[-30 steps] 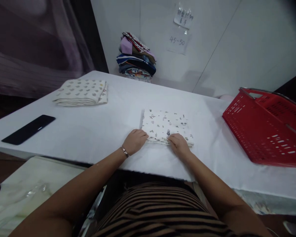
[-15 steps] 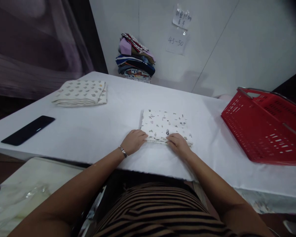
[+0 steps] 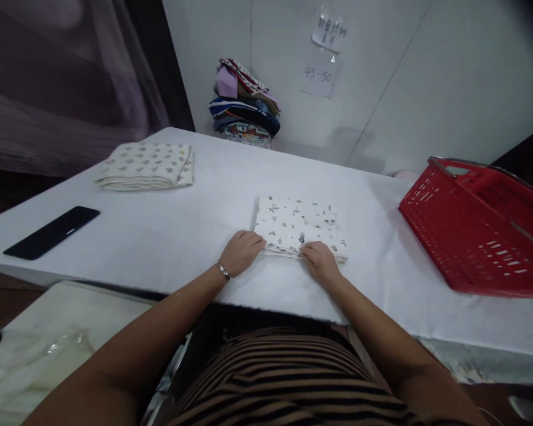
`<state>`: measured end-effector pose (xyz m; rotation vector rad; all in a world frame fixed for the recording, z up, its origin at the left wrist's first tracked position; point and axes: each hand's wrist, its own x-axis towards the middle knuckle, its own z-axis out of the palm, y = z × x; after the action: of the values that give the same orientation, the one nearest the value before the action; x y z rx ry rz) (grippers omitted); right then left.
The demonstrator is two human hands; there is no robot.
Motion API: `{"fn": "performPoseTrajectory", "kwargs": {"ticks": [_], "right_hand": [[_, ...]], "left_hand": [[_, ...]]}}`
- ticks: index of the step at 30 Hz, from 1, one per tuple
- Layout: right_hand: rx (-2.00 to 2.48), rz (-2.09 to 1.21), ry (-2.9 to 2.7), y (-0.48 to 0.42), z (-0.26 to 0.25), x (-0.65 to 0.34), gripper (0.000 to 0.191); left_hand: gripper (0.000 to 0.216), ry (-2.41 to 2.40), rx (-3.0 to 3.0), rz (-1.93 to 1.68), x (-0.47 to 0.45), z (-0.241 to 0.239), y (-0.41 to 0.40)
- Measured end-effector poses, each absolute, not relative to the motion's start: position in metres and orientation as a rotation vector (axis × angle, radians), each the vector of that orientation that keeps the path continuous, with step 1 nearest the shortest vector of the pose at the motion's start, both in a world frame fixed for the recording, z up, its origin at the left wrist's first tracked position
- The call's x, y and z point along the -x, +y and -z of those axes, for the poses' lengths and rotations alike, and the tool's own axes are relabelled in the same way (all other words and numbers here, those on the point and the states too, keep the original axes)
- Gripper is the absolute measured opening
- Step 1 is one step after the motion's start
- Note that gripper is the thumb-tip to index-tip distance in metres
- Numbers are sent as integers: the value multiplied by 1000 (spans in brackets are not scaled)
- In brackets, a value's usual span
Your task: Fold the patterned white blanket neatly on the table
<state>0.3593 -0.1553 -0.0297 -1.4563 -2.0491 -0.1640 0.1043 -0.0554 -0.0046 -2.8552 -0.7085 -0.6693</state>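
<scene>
A folded white cloth (image 3: 299,222) with small printed figures lies flat on the white-covered table (image 3: 231,177) in front of me. At its near left corner, my left hand (image 3: 242,253) pinches the folded edge, fingers pressed together; a metal bracelet circles that wrist. My right hand (image 3: 322,263) grips the same near edge, right of its middle, with thumb and fingers closed on the layers. The undersides of the fingers are hidden.
Another folded cloth (image 3: 146,167) with a leaf-like print lies at the far left, behind a black phone-like slab (image 3: 52,232). A red plastic basket (image 3: 475,231) stands at the right. Beyond the table's back edge is a pile of folded fabrics (image 3: 245,106).
Hardly anything differs. Both hands keep their hold on the cloth's near edge, and the right fingers have shifted very slightly. The view has moved a touch.
</scene>
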Motion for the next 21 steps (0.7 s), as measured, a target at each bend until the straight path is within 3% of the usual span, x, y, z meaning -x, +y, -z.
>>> {"fn": "performPoseTrajectory", "kwargs": {"ticks": [11, 15, 21], "right_hand": [[1504, 123, -2053, -155, 30, -354, 22], [1502, 137, -2035, -154, 31, -352, 21], [1497, 75, -2085, -158, 24, -355, 25]], "left_hand": [[19, -863, 2845, 748, -107, 3, -68], [35, -857, 2834, 767, -129, -4, -80], [45, -748, 2909, 543, -144, 24, -73]]}}
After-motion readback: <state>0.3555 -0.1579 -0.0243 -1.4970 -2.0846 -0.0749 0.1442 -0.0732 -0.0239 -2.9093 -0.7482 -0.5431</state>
